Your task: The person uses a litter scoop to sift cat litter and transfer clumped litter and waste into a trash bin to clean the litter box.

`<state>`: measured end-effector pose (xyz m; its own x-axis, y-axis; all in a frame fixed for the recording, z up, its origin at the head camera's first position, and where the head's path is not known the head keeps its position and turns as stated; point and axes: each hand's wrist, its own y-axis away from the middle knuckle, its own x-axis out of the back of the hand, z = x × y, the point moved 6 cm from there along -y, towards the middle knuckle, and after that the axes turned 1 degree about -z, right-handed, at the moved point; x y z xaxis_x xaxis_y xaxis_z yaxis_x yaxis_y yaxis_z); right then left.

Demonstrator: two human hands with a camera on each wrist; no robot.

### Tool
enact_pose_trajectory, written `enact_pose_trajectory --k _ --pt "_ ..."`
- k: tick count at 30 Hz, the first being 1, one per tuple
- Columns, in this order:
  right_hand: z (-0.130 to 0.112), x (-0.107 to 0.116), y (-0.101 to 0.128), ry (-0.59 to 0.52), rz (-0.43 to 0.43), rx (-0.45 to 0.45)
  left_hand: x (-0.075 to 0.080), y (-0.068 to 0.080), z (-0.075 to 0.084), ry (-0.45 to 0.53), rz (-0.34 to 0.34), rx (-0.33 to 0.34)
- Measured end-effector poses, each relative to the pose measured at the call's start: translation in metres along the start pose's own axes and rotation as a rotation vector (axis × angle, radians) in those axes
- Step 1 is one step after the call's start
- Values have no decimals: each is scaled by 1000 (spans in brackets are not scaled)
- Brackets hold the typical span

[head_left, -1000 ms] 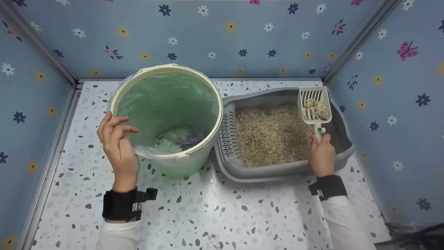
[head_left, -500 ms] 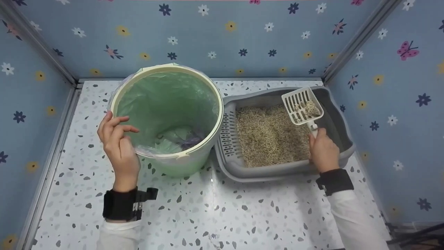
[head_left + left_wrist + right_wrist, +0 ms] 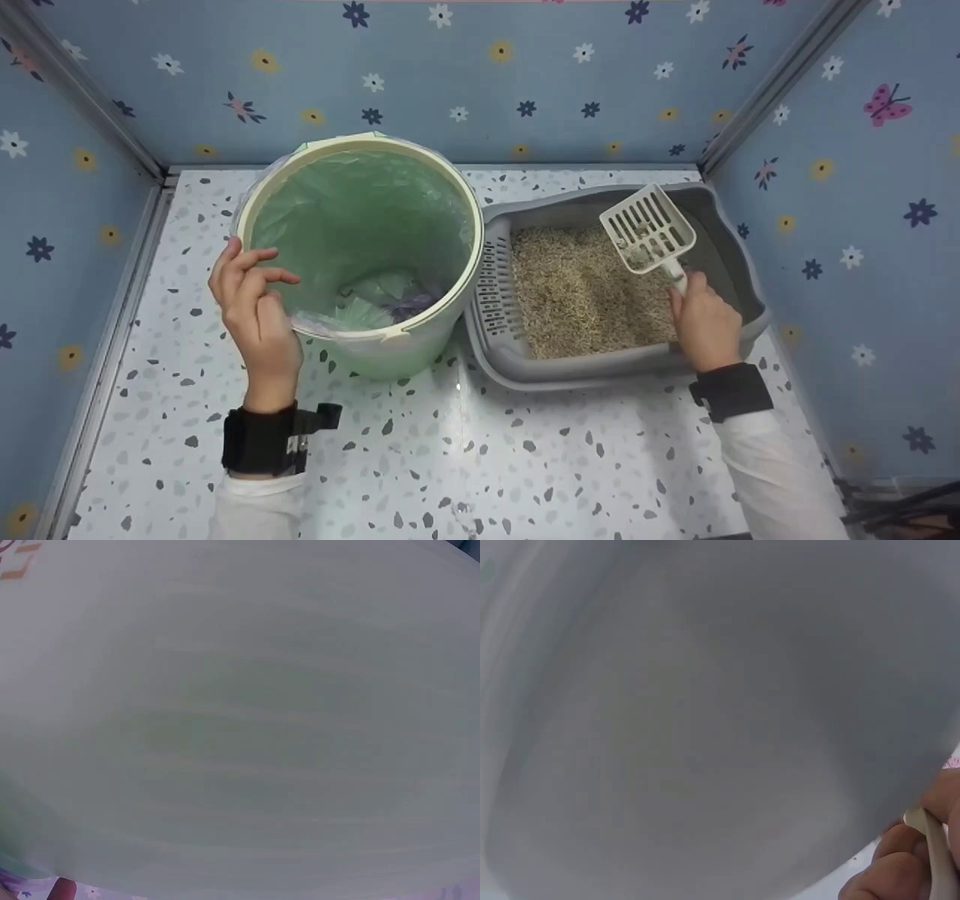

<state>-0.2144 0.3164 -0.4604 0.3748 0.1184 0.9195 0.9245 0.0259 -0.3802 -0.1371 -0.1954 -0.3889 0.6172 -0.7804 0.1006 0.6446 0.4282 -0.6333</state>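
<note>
right hand [image 3: 703, 324] is gripping the scoop [image 3: 648, 229] handle | scoop is hanging over the tray [image 3: 600, 369], a small clump inside, pointing up-left at the bin [image 3: 365, 247] | left hand [image 3: 253, 315] is resting spread on the bin, left of the tray

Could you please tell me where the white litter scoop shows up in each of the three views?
Head: litter scoop at right, above the grey litter box.
Left wrist: not in it.
Right wrist: only its handle, bottom right corner.
Shared landmark: the right hand holding it.
</note>
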Motion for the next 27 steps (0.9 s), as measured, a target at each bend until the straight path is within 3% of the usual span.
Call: enact_pose_trajectory --k 6,9,16,21,27 --pt "1 -1 0 -68 -81 -19 0 0 1 1 -6 1" --pt "2 -1 -1 -141 -188 -51 0 0 1 -1 -11 5" --pt "3 0 -7 -430 -451 -91 0 1 -2 3 -9 15" --pt "6 4 -9 -505 -534 -112 0 1 -1 2 -5 12" --pt "9 11 -9 -487 -530 -120 0 1 -2 17 -3 12"
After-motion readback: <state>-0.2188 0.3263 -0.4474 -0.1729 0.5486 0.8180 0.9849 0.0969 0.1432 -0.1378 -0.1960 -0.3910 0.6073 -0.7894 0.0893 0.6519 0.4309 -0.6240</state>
